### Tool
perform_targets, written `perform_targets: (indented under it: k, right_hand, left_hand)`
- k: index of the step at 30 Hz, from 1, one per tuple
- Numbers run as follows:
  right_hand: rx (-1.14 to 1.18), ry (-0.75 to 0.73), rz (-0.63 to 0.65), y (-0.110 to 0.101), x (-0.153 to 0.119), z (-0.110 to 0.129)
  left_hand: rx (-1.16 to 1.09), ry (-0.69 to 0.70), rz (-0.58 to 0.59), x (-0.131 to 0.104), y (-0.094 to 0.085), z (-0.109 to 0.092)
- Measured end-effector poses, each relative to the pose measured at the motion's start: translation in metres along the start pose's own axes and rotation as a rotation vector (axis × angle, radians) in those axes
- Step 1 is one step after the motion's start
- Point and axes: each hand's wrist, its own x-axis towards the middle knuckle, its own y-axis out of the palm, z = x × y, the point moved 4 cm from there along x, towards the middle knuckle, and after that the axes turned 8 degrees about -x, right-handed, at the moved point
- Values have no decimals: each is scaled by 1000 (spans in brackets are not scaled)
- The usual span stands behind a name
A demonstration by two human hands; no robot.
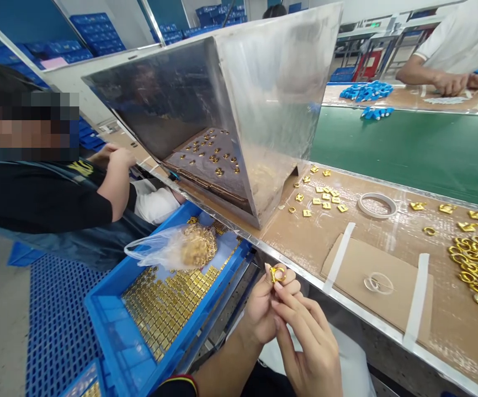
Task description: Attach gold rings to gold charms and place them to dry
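Observation:
Just past the edge of the workbench, my left hand [260, 311] pinches a small gold ring [278, 274] with a square gold part at one side. My right hand [311, 342] comes up from below, thumb and fingertips closed at the ring's lower edge. Nearest on the bench lies a cardboard sheet [346, 286] held by strips of white tape, with thin clear rings [378, 283] on it. Left of my hands stands a blue crate [110, 331] with rows of gold square pieces [168, 309] and a clear plastic bag [193, 246] of gold parts.
A metal hood [280, 77] stands on the bench, with gold rings [218, 171] inside. Gold pieces [327, 197], a tape roll [377, 205] and a ring pile [477, 270] lie right. Beyond runs a green belt [408, 143]. Co-workers sit left and across.

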Motion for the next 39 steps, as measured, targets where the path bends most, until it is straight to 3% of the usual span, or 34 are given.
perform_targets:
  k: [11, 17, 25, 32, 39]
  right_hand:
    - [9, 6, 32, 3, 1, -2]
    - [28, 24, 37, 4, -1, -1]
    - [121, 37, 35, 4, -1, -3]
    - [278, 203, -1, -1, -2, -11]
    - [212, 345, 3, -3, -5, -16]
  left_hand:
    - [-1, 22, 26, 2, 0, -2]
    - [0, 5, -27, 0, -2, -2]
    - [34, 43, 44, -1, 1, -5]
    - [127, 26, 57, -6, -4, -5]
    - [334, 62, 131, -4, -15, 2]
